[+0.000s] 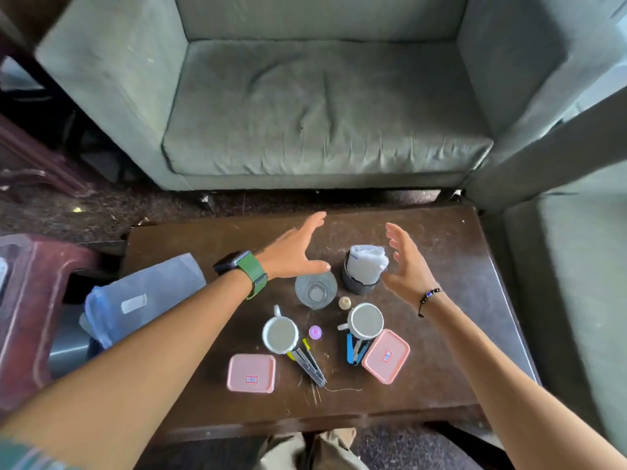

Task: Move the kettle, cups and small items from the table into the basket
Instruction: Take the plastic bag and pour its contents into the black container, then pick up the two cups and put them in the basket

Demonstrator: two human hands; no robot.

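On the dark wooden table stand a clear glass, a dark holder stuffed with white plastic, and two white mugs. Two pink lidded boxes, metal tongs with yellow tips, a blue stapler, a small pink cap and a cream knob lie near them. My left hand hovers open above the glass. My right hand is open beside the dark holder, not touching it. No kettle shows.
A clear plastic bin with a blue rim sits at the table's left, next to a maroon stool. A grey-green armchair stands behind the table, with another sofa to the right.
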